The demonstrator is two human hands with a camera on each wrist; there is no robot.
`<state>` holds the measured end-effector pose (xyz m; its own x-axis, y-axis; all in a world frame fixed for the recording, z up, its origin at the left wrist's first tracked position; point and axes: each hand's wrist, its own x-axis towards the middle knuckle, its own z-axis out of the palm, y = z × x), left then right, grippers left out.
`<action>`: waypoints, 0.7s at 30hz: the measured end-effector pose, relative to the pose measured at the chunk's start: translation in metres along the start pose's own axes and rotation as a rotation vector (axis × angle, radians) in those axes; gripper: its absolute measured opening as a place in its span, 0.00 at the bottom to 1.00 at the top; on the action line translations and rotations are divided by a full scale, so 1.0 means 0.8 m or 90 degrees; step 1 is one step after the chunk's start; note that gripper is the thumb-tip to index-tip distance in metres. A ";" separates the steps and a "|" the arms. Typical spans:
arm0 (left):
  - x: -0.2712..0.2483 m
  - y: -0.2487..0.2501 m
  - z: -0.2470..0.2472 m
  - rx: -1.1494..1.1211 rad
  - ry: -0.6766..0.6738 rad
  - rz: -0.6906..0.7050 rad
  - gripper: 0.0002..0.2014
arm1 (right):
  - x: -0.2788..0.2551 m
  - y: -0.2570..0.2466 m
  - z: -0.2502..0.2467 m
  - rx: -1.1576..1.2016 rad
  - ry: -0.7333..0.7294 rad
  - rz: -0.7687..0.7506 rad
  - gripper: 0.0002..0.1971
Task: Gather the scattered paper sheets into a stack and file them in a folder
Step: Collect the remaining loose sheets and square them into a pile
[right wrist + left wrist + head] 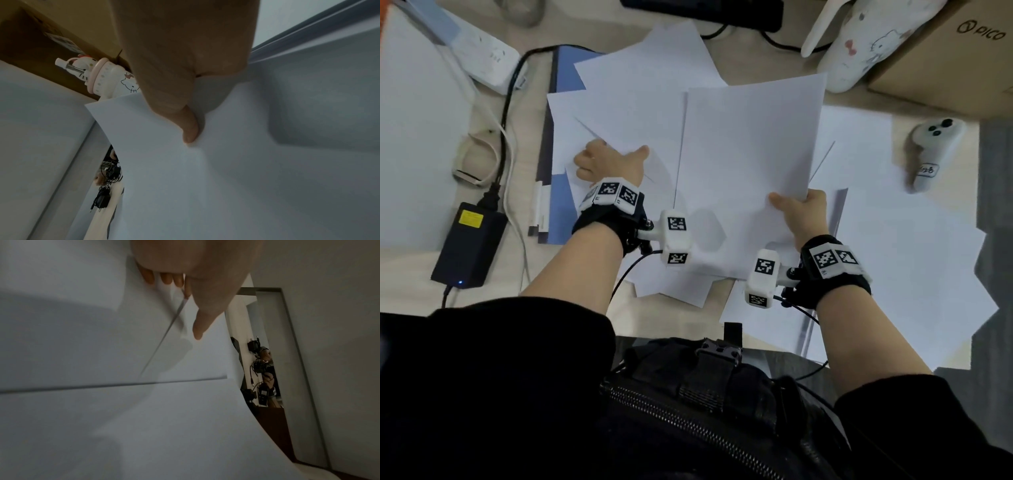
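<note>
The right hand (803, 212) pinches 1 sheet (750, 154) by its near corner, lifted over scattered papers (914, 246) on the table (859, 99). The left hand (609, 161) seemingly pinches another paper's edge (619, 130), beside the blue folder (551, 192).

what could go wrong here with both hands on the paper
The right hand pinches only a corner of the top sheet, so it may crease or slip. The left hand grips another sheet over the blue folder; pulling could drag loose sheets off the desk edge.
</note>
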<state>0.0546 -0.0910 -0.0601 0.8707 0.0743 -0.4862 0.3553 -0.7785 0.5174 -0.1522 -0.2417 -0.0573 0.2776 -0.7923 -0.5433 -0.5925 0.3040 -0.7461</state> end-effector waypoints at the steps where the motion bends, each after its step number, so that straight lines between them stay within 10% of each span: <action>1: 0.003 0.005 0.002 0.005 0.004 -0.012 0.35 | 0.004 -0.001 0.000 -0.001 -0.001 -0.003 0.05; 11: 0.000 0.005 0.022 -0.151 0.182 0.187 0.07 | 0.017 -0.005 -0.009 0.005 -0.012 0.008 0.06; 21: 0.013 0.001 -0.050 -0.024 0.168 0.360 0.11 | -0.012 -0.015 -0.024 0.060 -0.073 0.001 0.07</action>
<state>0.0777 -0.0659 -0.0365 0.9805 -0.1876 0.0579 -0.1774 -0.7207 0.6702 -0.1623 -0.2479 -0.0357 0.3640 -0.7280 -0.5809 -0.5210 0.3578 -0.7749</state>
